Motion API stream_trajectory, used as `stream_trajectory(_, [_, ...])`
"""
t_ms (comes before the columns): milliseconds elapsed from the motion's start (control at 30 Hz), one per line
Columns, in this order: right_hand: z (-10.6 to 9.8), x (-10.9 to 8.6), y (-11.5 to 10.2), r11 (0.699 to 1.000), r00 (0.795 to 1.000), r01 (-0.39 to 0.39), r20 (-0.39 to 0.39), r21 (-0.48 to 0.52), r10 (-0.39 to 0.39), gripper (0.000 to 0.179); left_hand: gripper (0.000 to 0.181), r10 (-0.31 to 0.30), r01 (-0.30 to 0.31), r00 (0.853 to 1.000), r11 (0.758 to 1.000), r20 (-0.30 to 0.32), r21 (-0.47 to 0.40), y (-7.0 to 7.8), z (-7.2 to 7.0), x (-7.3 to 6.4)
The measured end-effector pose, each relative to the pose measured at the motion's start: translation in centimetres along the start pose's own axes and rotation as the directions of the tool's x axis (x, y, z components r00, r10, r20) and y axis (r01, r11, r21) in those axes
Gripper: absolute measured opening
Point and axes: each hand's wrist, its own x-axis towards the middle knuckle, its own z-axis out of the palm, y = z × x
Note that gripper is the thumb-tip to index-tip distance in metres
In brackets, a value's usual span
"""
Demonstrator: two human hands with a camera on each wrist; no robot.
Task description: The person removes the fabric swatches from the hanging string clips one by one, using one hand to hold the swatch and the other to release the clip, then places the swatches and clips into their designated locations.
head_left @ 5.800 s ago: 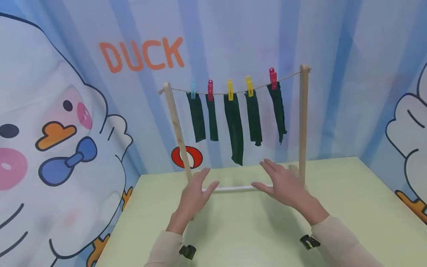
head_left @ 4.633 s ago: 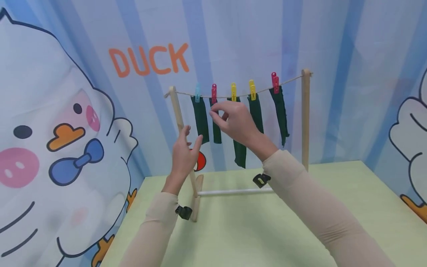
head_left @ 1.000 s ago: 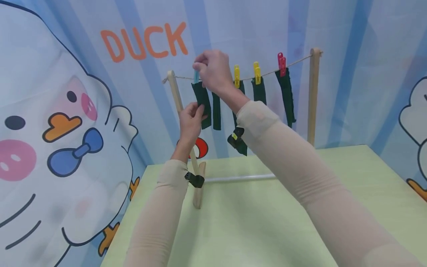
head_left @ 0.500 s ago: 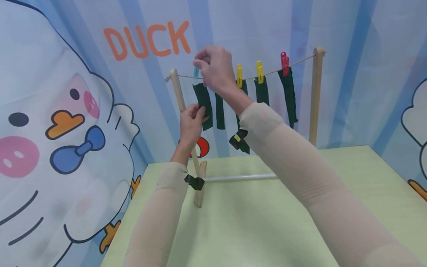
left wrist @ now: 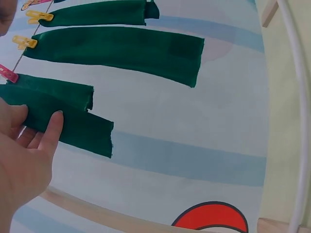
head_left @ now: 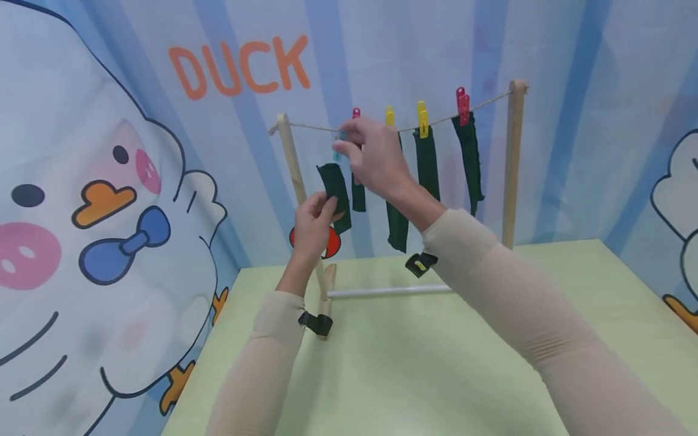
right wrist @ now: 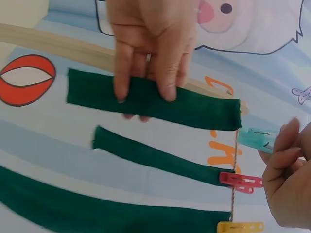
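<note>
A dark green cloth strip (head_left: 335,188) is off the line, and my left hand (head_left: 312,227) pinches it near its middle. My right hand (head_left: 378,154) pinches a light blue clothespin (right wrist: 255,139), just beyond the strip's upper end; in the right wrist view the two are close together. The twine line (head_left: 311,126) runs behind the right hand. Several green strips, such as one (left wrist: 116,51) seen in the left wrist view, still hang from it by a red clothespin (right wrist: 238,180) and yellow clothespins (head_left: 422,118). Part of the red one is hidden by the right hand in the head view.
Wooden posts stand left (head_left: 291,157) and right (head_left: 514,163), joined low down by a white rod (head_left: 392,291). At the far right of the line is another red clothespin (head_left: 463,108) with a strip. The pale green table (head_left: 414,351) meets a duck-printed curtain behind.
The blue clothespin has come off the line, and its strip is free. Both hands have moved down, the left with the strip and the right with the clothespin, which also went slightly right.
</note>
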Motion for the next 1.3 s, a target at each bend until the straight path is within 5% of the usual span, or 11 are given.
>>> stream_trajectory(433, [-1.7,-6.2,5.2,0.991,0.998,-0.057,0.008,-0.122,0.059,0.033,0.022,-0.094,0.093,0.996,0.995,-0.004,-0.019,-1.2,0.3,-3.1])
stream_trajectory(833, [-4.3,-12.8,9.4,0.979,0.985,-0.159,0.050,-0.130,0.167,0.033,0.019,-0.202,0.200,0.979,0.977,-0.022,-0.068,-3.1,0.4,-6.4])
stream_trajectory(1300, [-6.5,-18.3,12.2,0.957,0.967,-0.222,0.087,-0.187,0.241,0.034,0.020,-0.261,0.260,0.965,0.964,-0.008,-0.061,-4.8,0.9,-8.8])
